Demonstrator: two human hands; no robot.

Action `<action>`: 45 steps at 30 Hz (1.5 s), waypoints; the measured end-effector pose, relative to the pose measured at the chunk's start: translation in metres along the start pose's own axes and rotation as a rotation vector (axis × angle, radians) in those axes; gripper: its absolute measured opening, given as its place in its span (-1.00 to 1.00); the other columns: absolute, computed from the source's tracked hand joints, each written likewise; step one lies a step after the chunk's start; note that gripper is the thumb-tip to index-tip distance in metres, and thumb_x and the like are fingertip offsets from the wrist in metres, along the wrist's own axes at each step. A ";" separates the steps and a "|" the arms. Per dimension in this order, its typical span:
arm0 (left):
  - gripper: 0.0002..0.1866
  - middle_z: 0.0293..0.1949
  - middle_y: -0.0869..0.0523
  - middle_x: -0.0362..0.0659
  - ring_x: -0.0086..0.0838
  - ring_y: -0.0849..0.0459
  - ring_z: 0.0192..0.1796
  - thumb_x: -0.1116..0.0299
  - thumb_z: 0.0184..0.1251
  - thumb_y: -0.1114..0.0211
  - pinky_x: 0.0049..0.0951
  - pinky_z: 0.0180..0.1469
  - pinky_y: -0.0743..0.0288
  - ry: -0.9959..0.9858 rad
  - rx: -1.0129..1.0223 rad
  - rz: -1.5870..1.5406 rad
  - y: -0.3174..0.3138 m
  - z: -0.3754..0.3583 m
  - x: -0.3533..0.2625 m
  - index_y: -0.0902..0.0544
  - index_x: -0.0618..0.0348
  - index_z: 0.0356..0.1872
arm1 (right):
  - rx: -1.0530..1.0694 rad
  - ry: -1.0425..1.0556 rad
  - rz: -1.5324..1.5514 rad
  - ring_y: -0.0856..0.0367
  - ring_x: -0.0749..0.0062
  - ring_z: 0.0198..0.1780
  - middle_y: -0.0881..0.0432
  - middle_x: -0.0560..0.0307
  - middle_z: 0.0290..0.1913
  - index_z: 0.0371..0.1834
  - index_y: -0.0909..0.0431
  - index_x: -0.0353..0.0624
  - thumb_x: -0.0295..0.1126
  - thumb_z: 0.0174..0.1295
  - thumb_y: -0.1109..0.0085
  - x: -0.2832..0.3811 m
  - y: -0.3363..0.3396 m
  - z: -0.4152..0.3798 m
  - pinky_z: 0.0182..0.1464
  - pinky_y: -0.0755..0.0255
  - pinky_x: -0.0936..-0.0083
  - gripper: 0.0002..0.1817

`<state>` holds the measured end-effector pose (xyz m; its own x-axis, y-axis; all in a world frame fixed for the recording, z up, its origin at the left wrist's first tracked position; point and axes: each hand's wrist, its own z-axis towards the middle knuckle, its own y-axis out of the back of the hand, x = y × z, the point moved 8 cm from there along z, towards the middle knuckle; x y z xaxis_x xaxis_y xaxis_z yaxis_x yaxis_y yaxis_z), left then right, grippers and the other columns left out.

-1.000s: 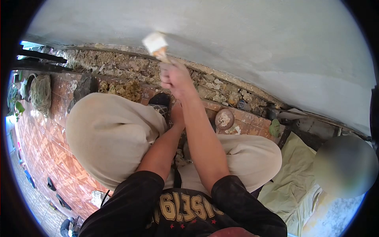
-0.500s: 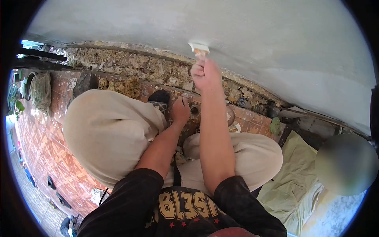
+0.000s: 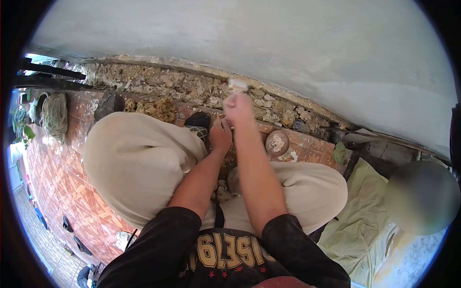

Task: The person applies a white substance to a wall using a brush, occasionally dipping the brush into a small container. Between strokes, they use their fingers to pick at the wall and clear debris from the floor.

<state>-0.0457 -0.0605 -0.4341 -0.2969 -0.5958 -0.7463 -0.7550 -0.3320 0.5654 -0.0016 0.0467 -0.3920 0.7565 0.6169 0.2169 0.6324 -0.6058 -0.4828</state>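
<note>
My right hand (image 3: 238, 109) is closed round a paintbrush (image 3: 237, 85) whose pale bristles point away from me. The brush is over the rough rubble strip, close to the lower edge of the grey wall (image 3: 288, 43), and is blurred by motion. Just left of that wrist, my left hand (image 3: 221, 134) is low near my foot with its fingers bent; what they hold, if anything, is hidden. A round brown lid or dish (image 3: 277, 143) with pale specks lies on the tiles to the right of my right forearm.
Broken stone and plaster fill the strip (image 3: 158, 84) along the wall. A small jar or can (image 3: 300, 126) sits in it. Green cloth (image 3: 355, 211) lies at the right, beside a blurred round shape. Dark bars (image 3: 53, 69) stick in at the upper left; sandals (image 3: 67, 223) lie lower left.
My right hand and the brush have moved down from the wall and slightly left, over the rubble. The round brown lid or dish now shows in full. My left hand has hardly moved.
</note>
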 end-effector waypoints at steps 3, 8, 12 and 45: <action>-0.68 -0.41 -0.59 0.17 0.11 -0.55 -0.23 0.18 0.30 -0.12 -0.04 -0.24 -0.38 -0.056 -0.052 0.021 0.003 -0.003 -0.011 -0.52 0.31 -0.33 | 0.148 0.159 -0.032 -0.04 0.74 -0.71 -0.16 0.38 -0.63 -0.36 -0.26 -0.11 -0.56 0.29 0.17 0.062 -0.031 -0.015 -0.73 0.07 0.73 -0.91; -0.71 -0.28 -0.60 0.16 0.09 -0.55 -0.19 0.22 0.40 0.05 0.03 -0.20 -0.37 0.012 0.124 -0.021 -0.014 -0.002 -0.005 -0.51 0.25 -0.27 | 0.063 0.250 -0.328 -0.09 0.72 -0.72 -0.16 0.37 -0.62 -0.31 -0.24 -0.10 -0.49 0.29 0.11 0.033 -0.103 -0.108 -0.74 0.06 0.69 -0.94; -0.71 -0.29 -0.60 0.15 0.09 -0.55 -0.19 0.21 0.40 0.06 0.03 -0.20 -0.37 0.093 0.198 -0.015 -0.017 -0.002 0.002 -0.51 0.24 -0.27 | 0.327 0.266 -0.521 -0.09 0.70 -0.73 -0.15 0.38 -0.64 -0.23 -0.26 -0.08 -0.51 0.27 0.08 -0.016 -0.122 -0.127 -0.76 0.03 0.66 -0.92; -0.70 -0.25 -0.64 0.10 0.07 -0.57 -0.15 0.17 0.34 -0.06 -0.11 -0.05 -0.40 -0.408 -0.564 0.409 0.013 -0.020 -0.023 -0.55 0.21 -0.18 | -0.064 0.099 -0.019 -0.17 0.64 -0.72 -0.20 0.36 -0.62 -0.33 -0.32 -0.06 -0.37 0.32 0.06 -0.062 0.020 -0.005 -0.72 -0.01 0.63 -0.92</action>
<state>-0.0365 -0.0656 -0.4026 -0.7580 -0.4723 -0.4499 -0.1641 -0.5295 0.8323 -0.0346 -0.0063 -0.4106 0.7552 0.5779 0.3095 0.6536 -0.6275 -0.4231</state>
